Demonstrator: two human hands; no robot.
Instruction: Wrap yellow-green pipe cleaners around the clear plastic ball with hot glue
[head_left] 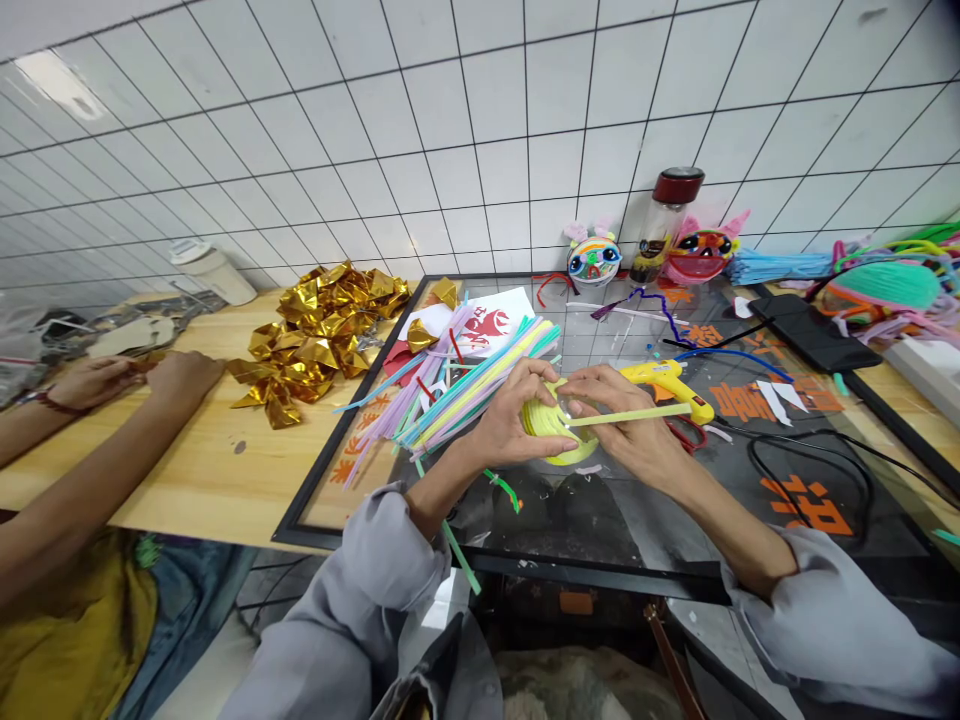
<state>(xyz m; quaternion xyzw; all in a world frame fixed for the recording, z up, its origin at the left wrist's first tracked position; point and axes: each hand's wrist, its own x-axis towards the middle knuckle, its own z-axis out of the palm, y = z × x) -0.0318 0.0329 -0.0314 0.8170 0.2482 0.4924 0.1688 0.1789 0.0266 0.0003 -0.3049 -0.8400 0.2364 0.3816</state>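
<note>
Between my hands, above the dark glass-topped board, is a rounded piece wound with yellow pipe cleaner [541,419]. My left hand [504,418] is closed around its left side, thumb below and fingers over the top. My right hand [619,425] is closed at its right side, fingers bent against the piece. A loose yellow strip [637,414] sticks out to the right across my right hand. Part of the wound piece and my right fingertips are hidden. Just beyond my right hand lies a yellow glue gun [667,384].
Pastel pipe cleaners [472,385] lie left of my hands. Gold foil pieces [319,325] cover the wood farther left, near a co-worker's hands [142,380]. Decorated animal faces [594,258], a bottle [660,230] and a phone [814,332] stand or lie behind. A black cable [817,435] loops at right.
</note>
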